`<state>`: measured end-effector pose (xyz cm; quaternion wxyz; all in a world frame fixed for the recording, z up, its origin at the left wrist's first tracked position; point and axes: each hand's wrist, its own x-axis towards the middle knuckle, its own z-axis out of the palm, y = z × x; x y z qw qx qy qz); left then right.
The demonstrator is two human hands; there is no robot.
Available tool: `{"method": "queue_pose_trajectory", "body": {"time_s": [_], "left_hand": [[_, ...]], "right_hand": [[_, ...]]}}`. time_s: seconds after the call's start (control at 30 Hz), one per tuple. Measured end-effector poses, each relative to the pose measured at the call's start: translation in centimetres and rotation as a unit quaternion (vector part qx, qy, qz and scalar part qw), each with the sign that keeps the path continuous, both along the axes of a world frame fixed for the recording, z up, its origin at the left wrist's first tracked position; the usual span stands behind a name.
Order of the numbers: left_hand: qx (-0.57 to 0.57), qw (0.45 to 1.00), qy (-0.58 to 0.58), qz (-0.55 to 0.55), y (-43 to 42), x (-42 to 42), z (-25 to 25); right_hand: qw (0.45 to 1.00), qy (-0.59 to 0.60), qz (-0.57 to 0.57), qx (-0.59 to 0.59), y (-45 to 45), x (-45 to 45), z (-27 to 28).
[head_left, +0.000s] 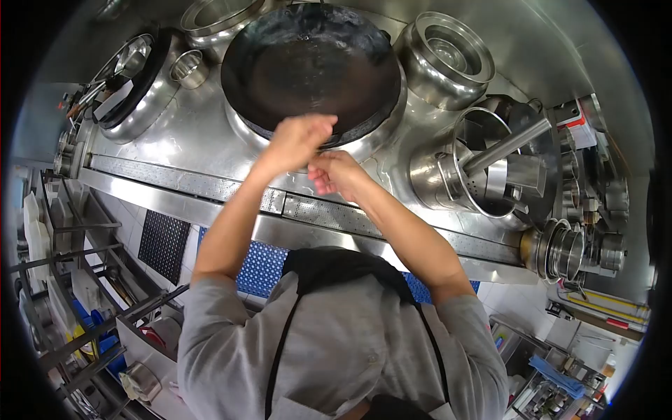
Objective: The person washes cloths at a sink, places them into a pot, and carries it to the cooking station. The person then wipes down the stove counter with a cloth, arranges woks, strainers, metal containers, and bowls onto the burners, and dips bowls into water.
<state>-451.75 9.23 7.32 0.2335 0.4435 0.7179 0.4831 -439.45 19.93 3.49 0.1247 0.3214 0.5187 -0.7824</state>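
Note:
A large dark wok (308, 77) sits on a round metal ring on the steel range. My left hand (297, 143) is over the wok's near rim, its back up and its fingers bent and pressed together. Just below and to its right is my right hand (339, 173), with curled fingers, close to the left hand's underside. Whether the two hands touch is hard to make out. What either hand holds, if anything, is hidden by the fingers. Inside the wok the dark surface looks bare and slightly shiny.
To the right stands a steel pot (441, 182) with a long metal handle sticking out. Another steel vessel (448, 56) is behind it. A small metal cup (189, 68) stands left of the wok. Along the range's front runs a perforated drain strip (175, 185). Racks (77, 231) fill the lower left.

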Motion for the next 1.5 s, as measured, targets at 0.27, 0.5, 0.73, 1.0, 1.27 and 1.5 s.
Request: {"method": "queue_pose_trajectory", "body": {"time_s": [0.27,0.5,0.73,1.0,1.27,1.5], "left_hand": [[-0.010,0.941,0.331,0.073,0.1,4.0,-4.2],[0.049,0.956,0.273,0.095,-3.5,3.0,9.9],[-0.047,0.981,0.169,0.089,-2.3,-2.4,22.3],[0.034,0.945,0.302,0.125,-4.3,1.2,17.7],[-0.020,0.935,0.317,0.155,-2.8,2.9,0.2],[-0.029,0.912,0.375,0.161,-1.5,0.7,-6.7]], "right_hand": [[0.988,-0.002,0.126,0.090,1.7,8.6,0.4],[0.975,0.061,0.166,0.136,4.1,13.1,1.8],[0.959,0.134,0.156,0.196,5.2,13.1,6.9],[0.955,0.141,0.142,0.217,5.9,16.3,5.8],[0.972,0.107,0.106,0.181,2.8,21.5,-3.2],[0.935,0.065,0.022,0.348,2.6,28.2,-4.4]]}}
